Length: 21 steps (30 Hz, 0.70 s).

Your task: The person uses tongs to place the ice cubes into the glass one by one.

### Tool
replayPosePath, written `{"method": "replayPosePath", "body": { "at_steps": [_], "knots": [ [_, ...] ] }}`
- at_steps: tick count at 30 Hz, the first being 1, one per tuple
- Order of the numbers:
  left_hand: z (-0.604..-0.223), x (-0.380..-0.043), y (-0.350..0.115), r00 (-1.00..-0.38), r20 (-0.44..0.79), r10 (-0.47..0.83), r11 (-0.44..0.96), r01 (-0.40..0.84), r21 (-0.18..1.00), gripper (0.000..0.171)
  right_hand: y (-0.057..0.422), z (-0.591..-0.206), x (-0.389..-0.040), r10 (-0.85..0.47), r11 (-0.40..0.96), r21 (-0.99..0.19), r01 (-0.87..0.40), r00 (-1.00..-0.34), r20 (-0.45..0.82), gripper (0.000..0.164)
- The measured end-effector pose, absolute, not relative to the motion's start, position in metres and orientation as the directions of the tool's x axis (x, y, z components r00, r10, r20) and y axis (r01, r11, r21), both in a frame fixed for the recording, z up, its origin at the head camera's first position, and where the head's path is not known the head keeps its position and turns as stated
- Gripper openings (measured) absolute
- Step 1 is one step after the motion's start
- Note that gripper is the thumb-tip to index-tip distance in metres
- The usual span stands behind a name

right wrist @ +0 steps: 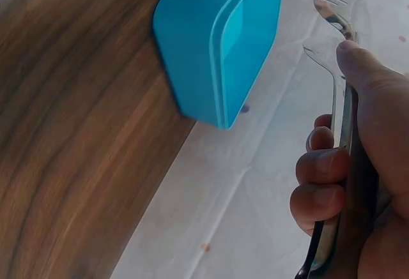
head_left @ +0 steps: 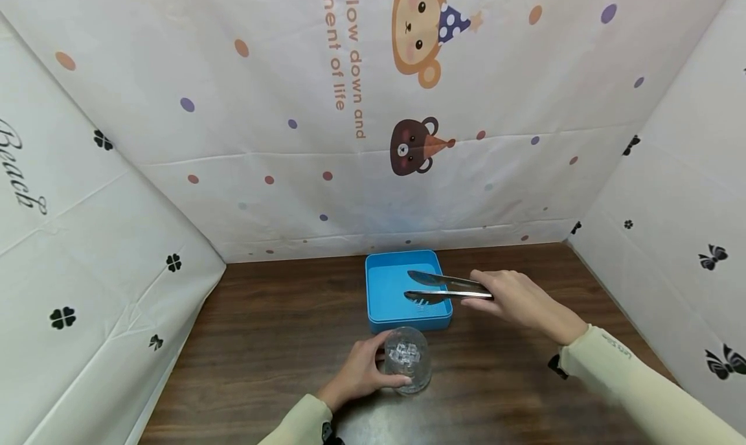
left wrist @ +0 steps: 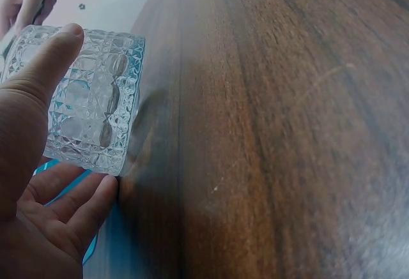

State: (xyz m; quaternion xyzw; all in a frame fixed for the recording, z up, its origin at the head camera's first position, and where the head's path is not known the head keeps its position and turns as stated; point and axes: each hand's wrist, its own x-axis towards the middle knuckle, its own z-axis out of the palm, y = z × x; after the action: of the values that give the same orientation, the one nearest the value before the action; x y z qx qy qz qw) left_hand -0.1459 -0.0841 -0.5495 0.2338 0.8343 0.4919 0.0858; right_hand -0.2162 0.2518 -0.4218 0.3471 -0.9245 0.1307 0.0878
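Note:
My left hand point(head_left: 362, 372) grips a clear cut-glass tumbler point(head_left: 406, 361) on the table, just in front of the blue box. Thumb and fingers lie on opposite sides of the patterned glass point(left wrist: 96, 97) in the left wrist view. Pale glints show inside it from above. My right hand point(head_left: 513, 299) holds metal serving tongs point(head_left: 449, 288), fingers wrapped around the arms. The tong heads stand apart over the blue box point(head_left: 384, 293), with nothing between them. In the right wrist view the slotted head of the tongs point(right wrist: 332, 11) points away from my hand.
The dark wood table point(head_left: 280, 328) meets a white printed cloth point(head_left: 280, 199) close behind the blue box. More cloth point(head_left: 87, 289) rises along the left side, and another sheet point(head_left: 670, 251) stands along the right.

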Motion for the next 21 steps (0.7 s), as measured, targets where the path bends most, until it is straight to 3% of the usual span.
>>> {"method": "replayPosePath", "body": {
  "at_steps": [7,21],
  "knots": [
    [-0.552,-0.146,-0.085,-0.873,0.101,0.476,0.414,0.324,0.851,0.083,0.26,-0.428,-0.234,-0.592,0.76,-0.161,-0.63,-0.773,0.23,0.045],
    [-0.552,-0.147,-0.085,-0.875,0.096,0.474,0.417,0.319,0.851,0.083,0.271,-0.44,-0.263,-0.54,0.795,-0.187,-0.577,-0.814,0.214,0.051]
  ]
}}
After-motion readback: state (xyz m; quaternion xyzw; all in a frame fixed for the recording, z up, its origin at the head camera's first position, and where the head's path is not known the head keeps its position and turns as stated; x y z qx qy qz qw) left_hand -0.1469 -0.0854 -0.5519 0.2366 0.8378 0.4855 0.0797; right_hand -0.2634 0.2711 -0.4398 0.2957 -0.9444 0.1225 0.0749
